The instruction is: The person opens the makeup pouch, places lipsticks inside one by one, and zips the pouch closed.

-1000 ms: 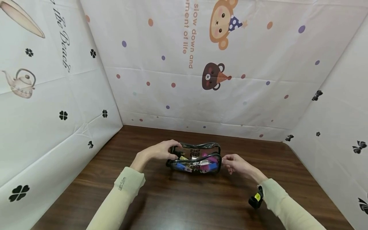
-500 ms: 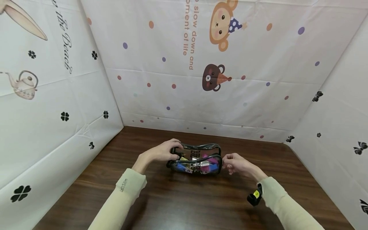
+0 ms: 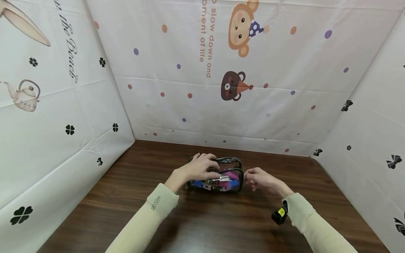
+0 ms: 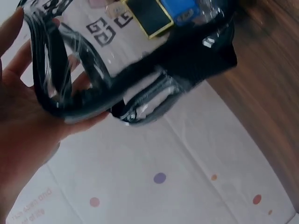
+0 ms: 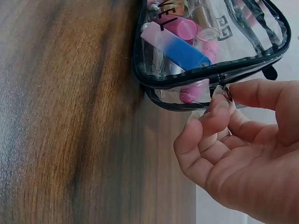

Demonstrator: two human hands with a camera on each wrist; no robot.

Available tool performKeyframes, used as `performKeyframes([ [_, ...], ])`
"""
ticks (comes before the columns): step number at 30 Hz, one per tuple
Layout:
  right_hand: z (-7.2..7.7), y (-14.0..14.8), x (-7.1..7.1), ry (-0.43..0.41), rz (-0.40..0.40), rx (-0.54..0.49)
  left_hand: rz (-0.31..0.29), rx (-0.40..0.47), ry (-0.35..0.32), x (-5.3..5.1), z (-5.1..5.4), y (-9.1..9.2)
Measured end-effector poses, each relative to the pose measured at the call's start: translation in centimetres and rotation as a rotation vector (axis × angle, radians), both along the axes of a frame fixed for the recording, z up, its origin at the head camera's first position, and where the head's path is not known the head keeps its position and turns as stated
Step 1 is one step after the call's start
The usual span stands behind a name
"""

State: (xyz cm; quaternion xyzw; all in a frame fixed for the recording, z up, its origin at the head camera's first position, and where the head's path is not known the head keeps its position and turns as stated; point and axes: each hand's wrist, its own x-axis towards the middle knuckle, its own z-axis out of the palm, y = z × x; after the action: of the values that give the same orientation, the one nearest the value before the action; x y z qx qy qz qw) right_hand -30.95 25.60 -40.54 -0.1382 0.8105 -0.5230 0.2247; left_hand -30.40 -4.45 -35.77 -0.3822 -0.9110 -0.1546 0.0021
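Note:
A clear pouch (image 3: 232, 172) with black trim lies on the table, filled with small cosmetics. My left hand (image 3: 197, 168) reaches over its left half, thumb at the near side and fingers curving across the top. Through the plastic in the left wrist view, fingers show behind the black trim (image 4: 140, 70). At the pouch's right end, my right hand (image 3: 259, 178) pinches a small metal zipper pull (image 5: 227, 94) between thumb and forefinger. Inside are a pink-and-blue box (image 5: 180, 49), a pink tube (image 5: 182, 29) and a black-and-gold square item (image 4: 148, 17).
The brown wooden table (image 3: 209, 225) stretches out in front of and beside the pouch. Behind it hangs a white printed sheet (image 3: 158, 109), with similar sheets at the left and right. A black strap device (image 3: 280, 213) sits on the right wrist.
My left hand has moved right from the pouch's left end to over its left half. My right hand stays at the right end, still pinching the zipper pull.

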Motion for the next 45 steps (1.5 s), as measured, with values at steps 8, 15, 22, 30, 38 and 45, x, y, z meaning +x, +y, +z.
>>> performKeyframes([
  [8,0.2,-0.4,0.1,0.024,-0.037,0.000,0.011,0.029,0.028,-0.3,-0.9,0.2],
  [15,1.8,-0.9,0.2,0.069,-0.075,0.027,0.021,0.025,0.034,-0.2,-1.0,0.2],
  [22,3.1,-1.1,0.3,0.110,-0.053,0.046,0.011,0.031,0.027,-0.1,-1.1,0.3],
  [30,3.3,-1.0,0.4,0.125,-0.044,0.056,0.019,0.014,0.055,-0.1,-1.3,0.4],
  [38,4.8,-1.7,0.6,0.153,-0.039,0.048,0.022,-0.004,0.071,0.0,-1.0,0.6],
  [45,5.9,-2.7,0.7,0.214,-0.008,0.135,0.027,-0.007,0.070,0.2,-0.9,0.7],
])
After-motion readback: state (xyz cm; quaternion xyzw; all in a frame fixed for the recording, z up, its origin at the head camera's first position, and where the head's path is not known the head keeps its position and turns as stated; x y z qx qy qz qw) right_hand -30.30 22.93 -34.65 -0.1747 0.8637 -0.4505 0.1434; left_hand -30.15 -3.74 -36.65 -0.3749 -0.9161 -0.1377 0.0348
